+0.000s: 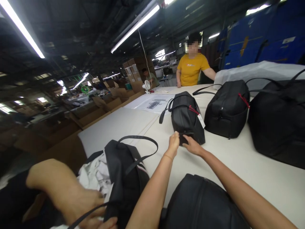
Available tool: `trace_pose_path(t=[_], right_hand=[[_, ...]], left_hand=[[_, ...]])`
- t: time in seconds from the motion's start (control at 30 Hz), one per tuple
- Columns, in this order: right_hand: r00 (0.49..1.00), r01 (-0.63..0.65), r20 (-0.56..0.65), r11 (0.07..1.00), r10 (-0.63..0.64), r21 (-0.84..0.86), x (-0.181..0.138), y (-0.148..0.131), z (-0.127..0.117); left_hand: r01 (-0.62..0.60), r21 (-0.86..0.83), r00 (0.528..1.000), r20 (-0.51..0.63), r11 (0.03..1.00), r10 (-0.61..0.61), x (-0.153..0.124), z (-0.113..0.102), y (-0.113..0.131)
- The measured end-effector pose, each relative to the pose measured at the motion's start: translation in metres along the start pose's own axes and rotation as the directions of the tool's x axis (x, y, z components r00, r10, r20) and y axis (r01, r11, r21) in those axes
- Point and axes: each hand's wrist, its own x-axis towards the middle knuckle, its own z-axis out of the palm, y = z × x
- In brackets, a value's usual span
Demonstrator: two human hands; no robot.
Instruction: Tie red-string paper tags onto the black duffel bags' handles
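A black duffel bag [184, 113], with a red cord and a white tag [201, 121], stands on the table with its near end towards me. My left hand [173, 143] is closed at the left of that end, gripping its edge. From the right, my right hand [192, 146] bends its thumb and forefinger round the lower part of the same end, next to a pocket seam. The fingertips partly hide the fabric they hold. Just in front of me, under my forearms, sits another black bag [202, 203].
At lower left a co-worker's arm [64, 190] reaches into an open black bag [126, 171] with whitish stuffing [95, 173]. More black bags [226, 108] stand at right. A person in a yellow shirt [193, 70] stands across the table [114, 127]. Cardboard boxes [95, 116] line its left edge.
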Motion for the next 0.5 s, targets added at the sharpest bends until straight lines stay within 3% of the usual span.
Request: trace_pose_path(t=[0.1, 0.17, 0.3, 0.37, 0.43, 0.5], right_hand=[[0.996, -0.059, -0.066, 0.998, 0.059, 0.010, 0.025, 0.001, -0.006], [0.996, -0.066, -0.059, 0.998, 0.067, 0.021, 0.015, -0.003, -0.019], [0.994, -0.094, -0.043, 0.995, 0.095, 0.030, -0.060, -0.013, -0.066], [0.978, -0.152, -0.138, 0.987, 0.158, 0.051, -0.116, -0.019, -0.089], [0.904, -0.209, -0.352, 0.969, 0.244, 0.134, -0.177, -0.029, -0.101], [0.746, -0.216, -0.574, 0.938, 0.337, 0.271, -0.237, -0.045, -0.095]], left_hand=[[0.016, 0.098, 0.999, 0.043, 0.995, -0.021, -0.006, 0.004, 0.011], [0.015, 0.150, 0.995, 0.091, 0.989, -0.029, -0.015, 0.006, 0.025], [-0.012, 0.232, 0.985, 0.171, 0.973, -0.029, -0.042, 0.002, 0.068], [-0.059, 0.264, 0.978, 0.208, 0.963, 0.003, -0.063, -0.003, 0.096], [-0.111, 0.278, 0.964, 0.262, 0.954, 0.036, -0.089, -0.006, 0.126], [-0.162, 0.273, 0.938, 0.342, 0.948, 0.061, -0.120, -0.006, 0.155]])
